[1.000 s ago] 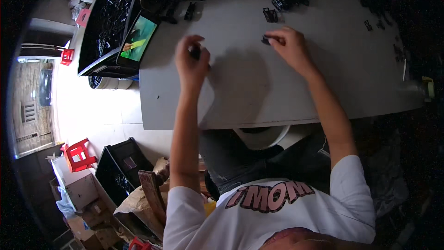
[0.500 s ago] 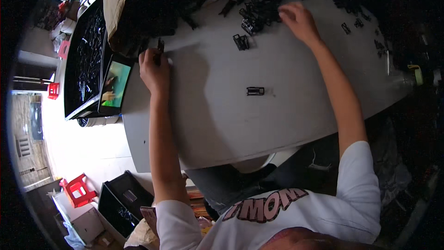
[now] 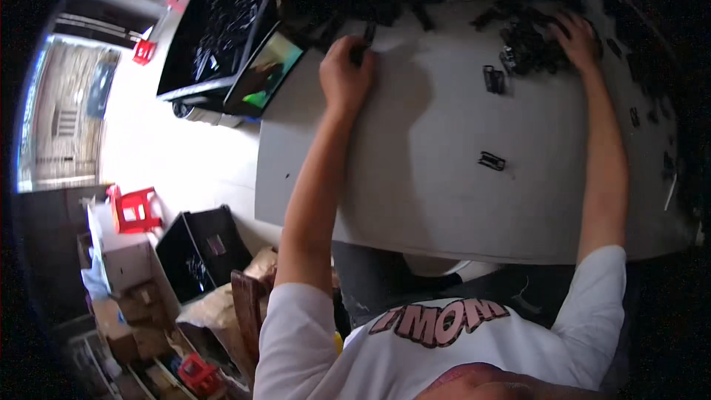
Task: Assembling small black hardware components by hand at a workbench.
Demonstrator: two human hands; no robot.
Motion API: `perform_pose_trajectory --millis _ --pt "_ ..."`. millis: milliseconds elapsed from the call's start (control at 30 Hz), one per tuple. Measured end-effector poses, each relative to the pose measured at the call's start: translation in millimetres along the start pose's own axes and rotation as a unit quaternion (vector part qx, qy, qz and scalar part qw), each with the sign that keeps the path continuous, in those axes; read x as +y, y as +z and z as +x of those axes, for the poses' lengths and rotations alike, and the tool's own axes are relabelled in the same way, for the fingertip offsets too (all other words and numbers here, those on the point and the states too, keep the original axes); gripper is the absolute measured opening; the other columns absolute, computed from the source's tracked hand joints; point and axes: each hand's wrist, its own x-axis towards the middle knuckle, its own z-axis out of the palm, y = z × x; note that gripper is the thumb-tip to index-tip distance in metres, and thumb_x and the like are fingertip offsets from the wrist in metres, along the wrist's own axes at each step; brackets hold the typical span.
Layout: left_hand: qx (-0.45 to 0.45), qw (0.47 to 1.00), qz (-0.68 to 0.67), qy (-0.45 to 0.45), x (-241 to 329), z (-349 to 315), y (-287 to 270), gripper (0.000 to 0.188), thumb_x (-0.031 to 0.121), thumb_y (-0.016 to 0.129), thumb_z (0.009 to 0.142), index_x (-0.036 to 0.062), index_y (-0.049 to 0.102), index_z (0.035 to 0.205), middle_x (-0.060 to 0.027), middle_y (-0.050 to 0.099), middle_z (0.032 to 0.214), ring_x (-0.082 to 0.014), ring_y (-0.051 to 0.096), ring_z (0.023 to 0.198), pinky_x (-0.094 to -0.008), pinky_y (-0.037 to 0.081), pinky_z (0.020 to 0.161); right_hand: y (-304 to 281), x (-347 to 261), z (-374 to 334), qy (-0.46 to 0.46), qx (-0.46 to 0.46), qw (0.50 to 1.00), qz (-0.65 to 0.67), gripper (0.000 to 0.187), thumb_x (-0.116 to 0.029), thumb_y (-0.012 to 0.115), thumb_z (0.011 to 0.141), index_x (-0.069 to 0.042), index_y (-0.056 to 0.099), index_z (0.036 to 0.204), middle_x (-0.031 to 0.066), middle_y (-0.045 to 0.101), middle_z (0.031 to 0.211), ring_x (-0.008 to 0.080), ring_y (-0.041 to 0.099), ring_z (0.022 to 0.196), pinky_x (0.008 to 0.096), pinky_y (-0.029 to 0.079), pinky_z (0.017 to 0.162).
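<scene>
The lone black part (image 3: 492,161) lies right of the frame's centre on the grey table (image 3: 444,211); its long axis runs nearly across the picture, dipping toward the lower right; which end is its front, I cannot tell. A second black part (image 3: 493,79), above it and just below the black pile (image 3: 529,44) in the upper right, points roughly up and down the frame, leaning slightly.

These look like light, stiff plastic pieces with openwork frames (the shine suggests a smooth, perhaps slippery skin); thin rails could crack if squeezed hard in the middle, so a pinch across the two long sides, near a solid end, would seem the safest hold; in the pile they would probably snag on one another.

The left hand (image 3: 346,78), upper middle of the frame, has its fingers curled round a dark piece (image 3: 359,54), mostly hidden, so its direction is unclear; the right hand (image 3: 578,43), upper right, lies over the pile's right side with fingers bent and somewhat spread; whether they grasp anything there, I cannot tell.
</scene>
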Motion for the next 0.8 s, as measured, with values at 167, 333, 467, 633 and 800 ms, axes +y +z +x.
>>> perform_pose_trajectory --millis 167,333,467,633,800 --pt "-0.034 0.999 0.013 0.017 -7 -4 -12 0.020 0.010 0.064 0.078 0.0029 0.064 0.096 -0.0171 0.064 0.090 -0.0305 0.063 0.084 -0.0347 0.049 0.074 -22 -38 -34 0.023 -0.001 0.991 0.133 0.040 -0.043 0.049 0.092 -0.020 0.056 0.124 0.0101 0.042 0.137 0.0313 0.035 0.126 0.0473 0.031 0.104" --pt "-0.085 0.996 0.005 0.003 10 -34 -14 0.018 0.007 0.063 0.078 0.0025 0.063 0.096 -0.0170 0.063 0.090 -0.0280 0.063 0.084 -0.0350 0.049 0.074 -45 -100 -63 0.057 -0.029 0.958 0.279 0.038 -0.041 0.047 0.094 -0.021 0.055 0.125 0.0105 0.037 0.140 0.0315 0.036 0.127 0.0469 0.037 0.101" --pt "-0.108 0.992 -0.067 -0.014 24 -73 -20 0.020 0.006 0.064 0.077 0.0023 0.062 0.097 -0.0148 0.064 0.087 -0.0241 0.064 0.081 -0.0333 0.050 0.072 -76 -148 -85 0.030 -0.025 0.948 0.317 0.037 -0.043 0.055 0.089 -0.020 0.062 0.117 0.0128 0.042 0.138 0.0330 0.042 0.124 0.0460 0.036 0.100" --pt "-0.163 0.984 -0.060 -0.042 53 -111 -48 0.029 0.008 0.071 0.072 0.0020 0.061 0.099 -0.0116 0.065 0.089 -0.0200 0.063 0.080 -0.0310 0.050 0.074 -97 -182 -124 -0.031 0.026 0.965 0.259 0.031 -0.033 0.053 0.093 -0.016 0.062 0.117 0.0094 0.044 0.134 0.0283 0.047 0.117 0.0407 0.043 0.091" --pt "-0.178 0.963 -0.159 -0.124 57 -142 -82 0.028 0.002 0.070 0.074 0.0008 0.057 0.099 -0.0057 0.062 0.087 -0.0107 0.056 0.082 -0.0260 0.046 0.077 -113 -178 -136 0.015 -0.040 0.927 0.374 0.031 -0.031 0.050 0.095 -0.013 0.062 0.117 0.0098 0.049 0.130 0.0258 0.049 0.116 0.0359 0.036 0.098"
